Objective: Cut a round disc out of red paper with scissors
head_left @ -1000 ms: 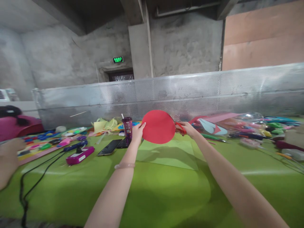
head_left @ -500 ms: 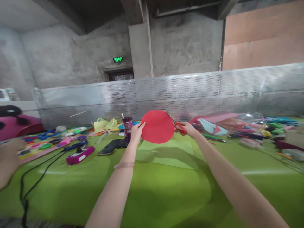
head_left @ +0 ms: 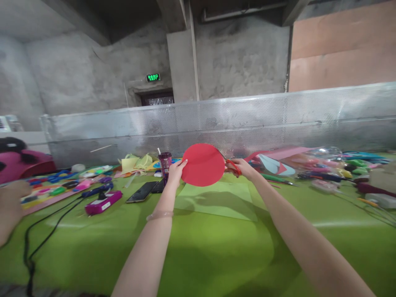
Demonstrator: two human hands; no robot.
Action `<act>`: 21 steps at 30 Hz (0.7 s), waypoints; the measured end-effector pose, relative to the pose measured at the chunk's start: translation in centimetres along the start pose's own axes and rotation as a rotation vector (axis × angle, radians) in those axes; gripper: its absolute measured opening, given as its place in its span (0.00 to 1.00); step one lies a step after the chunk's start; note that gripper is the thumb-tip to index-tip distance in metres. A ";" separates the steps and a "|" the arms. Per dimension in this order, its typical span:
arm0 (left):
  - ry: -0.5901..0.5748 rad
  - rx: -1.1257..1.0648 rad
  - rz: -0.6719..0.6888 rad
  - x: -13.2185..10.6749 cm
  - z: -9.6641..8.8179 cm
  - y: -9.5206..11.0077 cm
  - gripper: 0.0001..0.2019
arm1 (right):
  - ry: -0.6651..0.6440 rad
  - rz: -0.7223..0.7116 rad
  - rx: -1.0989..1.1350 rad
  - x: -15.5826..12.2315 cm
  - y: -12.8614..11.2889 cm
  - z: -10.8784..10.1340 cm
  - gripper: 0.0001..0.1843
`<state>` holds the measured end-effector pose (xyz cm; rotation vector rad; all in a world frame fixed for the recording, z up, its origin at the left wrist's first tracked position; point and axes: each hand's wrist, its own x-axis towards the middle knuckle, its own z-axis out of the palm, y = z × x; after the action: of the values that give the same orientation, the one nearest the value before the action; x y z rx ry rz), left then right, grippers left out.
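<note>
A round red sheet of paper (head_left: 202,166) is held up in front of me, over the table. My left hand (head_left: 177,170) pinches its left edge, the thumb lying on the face of the sheet. At the right edge, my right hand (head_left: 243,167) is closed round the red handles of a pair of scissors (head_left: 234,166). Their dark blades lie along the sheet's upper right rim, partly hidden by it. Below the red disc, a light green sheet (head_left: 221,202) lies flat on the table.
Left of my arm lie a black phone (head_left: 142,192), a purple power strip (head_left: 103,202) with black cables and a purple cup (head_left: 164,163) with a straw. Coloured paper and craft bits fill the right side. Another person's arm (head_left: 11,206) reaches in at far left. A perforated metal panel (head_left: 247,119) stands behind.
The red disc and my left hand have shifted slightly left, and a bit more of the scissors shows beside the disc's right rim. Both hands keep their grips.
</note>
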<state>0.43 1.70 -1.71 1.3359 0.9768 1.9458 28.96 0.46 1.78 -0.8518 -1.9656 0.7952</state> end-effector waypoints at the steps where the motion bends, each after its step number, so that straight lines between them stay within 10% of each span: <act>1: 0.000 -0.007 -0.008 0.0 0.0 0.1 0.21 | -0.003 0.001 -0.004 0.0 -0.1 0.0 0.22; 21: 0.015 0.027 -0.024 0.0 -0.2 0.1 0.21 | -0.063 -0.009 0.010 -0.4 -0.8 -0.4 0.18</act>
<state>0.18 1.60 -1.66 1.3209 1.0248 1.9336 29.27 -0.27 2.43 -0.8207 -2.0177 0.8354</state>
